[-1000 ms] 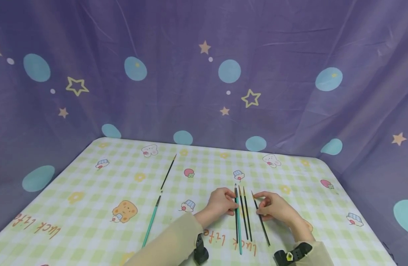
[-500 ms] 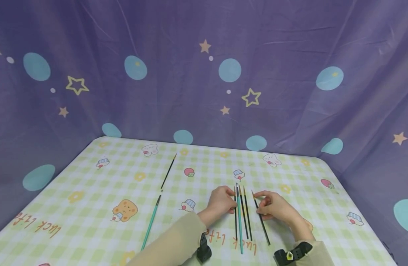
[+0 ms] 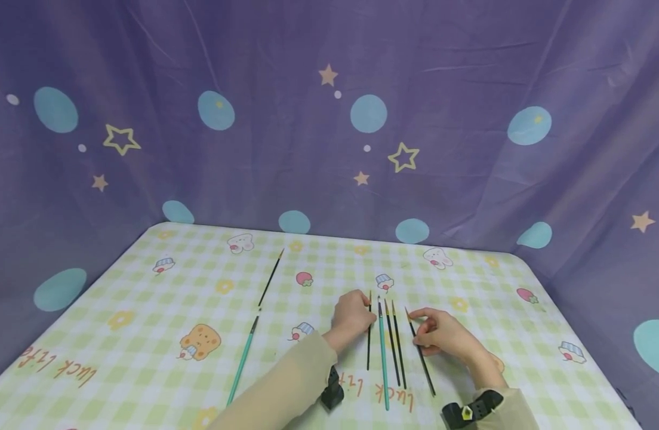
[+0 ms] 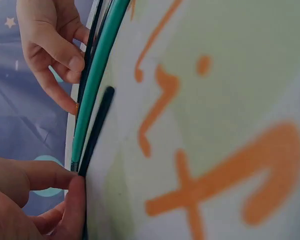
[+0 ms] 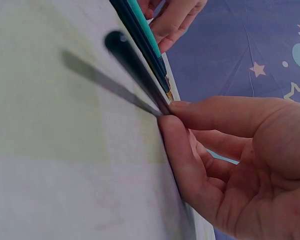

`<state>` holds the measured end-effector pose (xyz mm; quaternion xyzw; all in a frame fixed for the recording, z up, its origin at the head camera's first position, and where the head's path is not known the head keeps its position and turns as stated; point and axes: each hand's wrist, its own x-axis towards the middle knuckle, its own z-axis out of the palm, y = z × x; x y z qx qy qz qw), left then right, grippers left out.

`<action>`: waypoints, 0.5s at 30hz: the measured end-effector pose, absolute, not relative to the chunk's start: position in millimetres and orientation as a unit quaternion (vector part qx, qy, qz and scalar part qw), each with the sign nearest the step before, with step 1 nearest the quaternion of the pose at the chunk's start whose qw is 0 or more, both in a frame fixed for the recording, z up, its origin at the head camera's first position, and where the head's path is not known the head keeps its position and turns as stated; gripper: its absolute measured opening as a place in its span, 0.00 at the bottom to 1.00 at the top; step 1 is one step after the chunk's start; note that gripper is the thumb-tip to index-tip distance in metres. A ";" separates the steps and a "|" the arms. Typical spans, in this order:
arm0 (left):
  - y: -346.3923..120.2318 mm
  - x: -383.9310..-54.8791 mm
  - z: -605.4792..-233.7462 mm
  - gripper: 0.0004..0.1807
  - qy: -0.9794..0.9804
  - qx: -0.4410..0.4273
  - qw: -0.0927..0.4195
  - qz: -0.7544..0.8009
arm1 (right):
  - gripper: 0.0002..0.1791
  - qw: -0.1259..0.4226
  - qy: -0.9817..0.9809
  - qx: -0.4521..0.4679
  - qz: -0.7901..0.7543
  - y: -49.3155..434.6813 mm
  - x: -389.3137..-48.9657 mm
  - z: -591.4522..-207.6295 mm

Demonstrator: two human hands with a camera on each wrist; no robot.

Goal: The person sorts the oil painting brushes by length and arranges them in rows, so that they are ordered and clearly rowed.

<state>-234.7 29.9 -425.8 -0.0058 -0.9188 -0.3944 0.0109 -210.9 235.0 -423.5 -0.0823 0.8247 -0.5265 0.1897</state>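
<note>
Thumb and fingers of my left hand (image 3: 353, 313) pinch a thin dark paintbrush (image 3: 369, 352) near its bristle end. In the left wrist view, the handle (image 4: 97, 130) of that brush slants up from the fingertips. To its right lie a turquoise paintbrush (image 3: 384, 364) and two black paintbrushes (image 3: 393, 346), roughly side by side, bristles pointing away from me. My right hand (image 3: 442, 335) pinches another black paintbrush (image 3: 426, 370) at the right of the row. Its handle end (image 5: 121, 42) stands a little off the cloth above its shadow in the right wrist view.
On the left half of the table lie a second turquoise paintbrush (image 3: 245, 358) and, farther back, a black paintbrush (image 3: 271, 278). A green-checked cloth (image 3: 163, 298) covers the table. Behind it hangs a purple curtain (image 3: 286, 149) with stars.
My left hand has moved left and slightly away from me, drawing its dark paintbrush out from beside the turquoise one, so a gap now shows. My right hand stays in place.
</note>
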 end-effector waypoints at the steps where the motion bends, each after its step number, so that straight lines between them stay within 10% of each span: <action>1: 29.7 -235.1 -424.4 0.07 -0.921 -0.011 0.007 -0.390 | 0.29 0.188 0.827 -0.082 -0.524 234.6 -211.0 -423.3; 9: 28.7 -239.1 -417.8 0.28 -0.944 -0.060 -0.003 -0.325 | 0.29 0.188 0.831 -0.079 -0.518 234.4 -211.6 -422.9; 15: 23.6 -244.4 -416.7 0.08 -0.946 -0.057 -0.020 -0.318 | 0.29 0.188 0.828 -0.086 -0.521 234.9 -210.6 -423.6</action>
